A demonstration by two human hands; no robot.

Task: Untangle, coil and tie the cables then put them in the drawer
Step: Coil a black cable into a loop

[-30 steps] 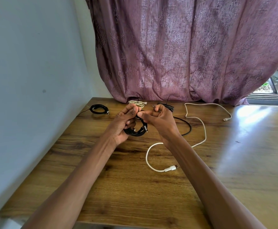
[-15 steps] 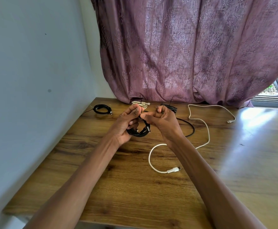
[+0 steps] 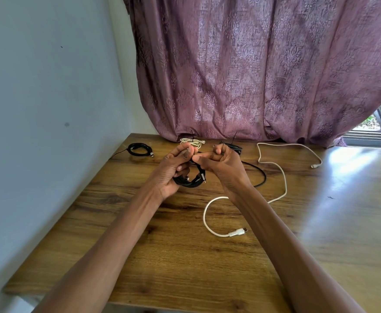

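Both hands were up over the wooden table (image 3: 185, 263). The left hand (image 3: 173, 170) gripped a coiled black cable (image 3: 190, 180) just above the tabletop, and the right hand (image 3: 222, 164) pinched something at the coil's top, couldn't tell what. A loose white cable (image 3: 283, 177) lay to the right.

Wooden table (image 3: 185, 263), loose white cable (image 3: 283, 177)

Coiled black cable (image 3: 190, 180) held up, seemingly untied
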